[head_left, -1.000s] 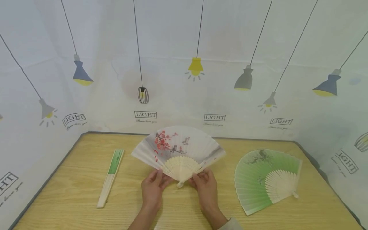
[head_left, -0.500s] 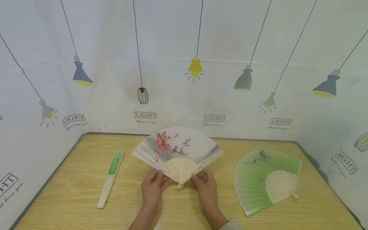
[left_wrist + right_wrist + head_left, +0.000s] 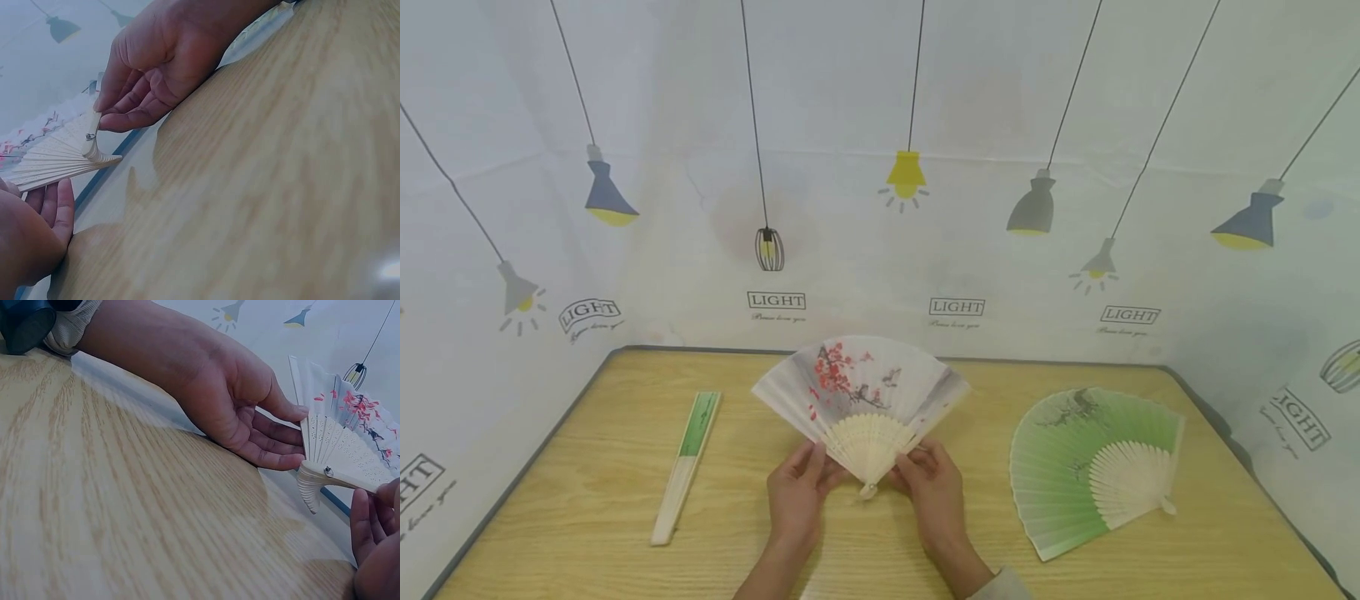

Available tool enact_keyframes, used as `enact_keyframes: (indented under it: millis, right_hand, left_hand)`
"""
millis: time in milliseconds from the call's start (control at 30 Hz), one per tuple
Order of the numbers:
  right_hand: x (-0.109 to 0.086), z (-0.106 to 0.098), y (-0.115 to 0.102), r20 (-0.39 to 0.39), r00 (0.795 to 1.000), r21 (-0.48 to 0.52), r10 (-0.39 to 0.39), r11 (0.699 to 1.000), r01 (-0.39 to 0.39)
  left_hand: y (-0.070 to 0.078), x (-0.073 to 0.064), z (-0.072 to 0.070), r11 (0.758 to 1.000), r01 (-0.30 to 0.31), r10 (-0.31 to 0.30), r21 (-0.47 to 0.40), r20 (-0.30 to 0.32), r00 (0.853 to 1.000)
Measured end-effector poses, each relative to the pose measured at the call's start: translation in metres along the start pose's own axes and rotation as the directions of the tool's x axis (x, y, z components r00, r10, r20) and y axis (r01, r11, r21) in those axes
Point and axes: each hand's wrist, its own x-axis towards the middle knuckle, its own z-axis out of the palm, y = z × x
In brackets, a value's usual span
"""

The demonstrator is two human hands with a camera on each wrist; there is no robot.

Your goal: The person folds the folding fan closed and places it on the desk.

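Observation:
A white folding fan [image 3: 910,375] with red blossoms and small birds is spread between my hands, over the middle of the table. Its pale slats meet at a pivot low in front. My left hand [image 3: 797,492] pinches the left outer rib between thumb and fingers. On the other side my right hand [image 3: 937,492] pinches the right outer rib in the same way. In the right wrist view, the right thumb lies on the rib of the fan [image 3: 337,440], with the fingers behind it. From the left wrist view, the fan's slats [image 3: 59,150] show edge-on, clear of the tabletop.
A folded green fan [image 3: 687,467] lies on the left of the wooden table [image 3: 587,517]. To the right, a green fan [image 3: 1075,467] lies spread on the tabletop. A pale backdrop [image 3: 850,100] printed with lamps surrounds the table.
The white fan has narrowed a little, its right edge coming inward, and its pivot has dipped slightly. My right hand has shifted slightly left; both hands keep their hold.

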Motion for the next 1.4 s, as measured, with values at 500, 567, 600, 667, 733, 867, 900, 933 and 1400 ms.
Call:
enact_keyframes:
  millis: [500, 567, 600, 667, 733, 867, 900, 933, 1400]
  right_hand:
    - [-0.0002, 0.0003, 0.0021, 0.030, 1.000, 0.000, -0.001, 1.000, 0.001]
    - [-0.0001, 0.0005, 0.0023, 0.032, 0.999, -0.005, -0.001, 1.000, 0.001]
    - [0.0001, 0.0005, 0.0025, 0.034, 0.999, -0.005, -0.002, 1.000, 0.002]
    - [0.0005, 0.0007, 0.0025, 0.037, 0.999, 0.000, -0.007, 1.000, 0.007]
    - [0.0007, 0.0010, 0.0021, 0.040, 0.999, 0.005, -0.010, 1.000, 0.010]
    - [0.0007, 0.0012, 0.0013, 0.056, 0.998, 0.002, -0.011, 1.000, 0.011]
    - [0.0006, 0.0012, 0.0010, 0.060, 0.998, 0.000, -0.009, 1.000, 0.009]
    - [0.0006, 0.0011, 0.0010, 0.064, 0.998, -0.003, -0.008, 1.000, 0.008]
    - [0.0006, 0.0005, 0.0009, 0.075, 0.997, -0.038, 0.001, 0.999, 0.002]
  left_hand:
    - [-0.0009, 0.0006, -0.0002, 0.998, -0.014, 0.014, 0.061, 0.004, 1.000]
    - [-0.0008, 0.0005, -0.0001, 0.998, -0.015, 0.015, 0.068, 0.007, 1.000]
    - [-0.0005, 0.0004, 0.0000, 0.998, -0.016, 0.016, 0.067, 0.010, 1.000]
    - [-0.0005, 0.0007, 0.0000, 0.997, -0.025, 0.024, 0.070, 0.017, 1.000]
    - [-0.0005, 0.0009, 0.0001, 0.997, -0.028, 0.026, 0.071, 0.021, 0.999]
    - [-0.0006, 0.0011, -0.0002, 0.996, -0.033, 0.031, 0.085, 0.025, 0.999]
    - [-0.0006, 0.0012, -0.0001, 0.996, -0.029, 0.027, 0.084, 0.023, 0.999]
    - [-0.0006, 0.0013, -0.0004, 0.996, -0.028, 0.026, 0.089, 0.023, 0.999]
    - [0.0014, -0.0007, 0.0015, 0.995, -0.010, 0.009, 0.097, 0.010, 1.000]
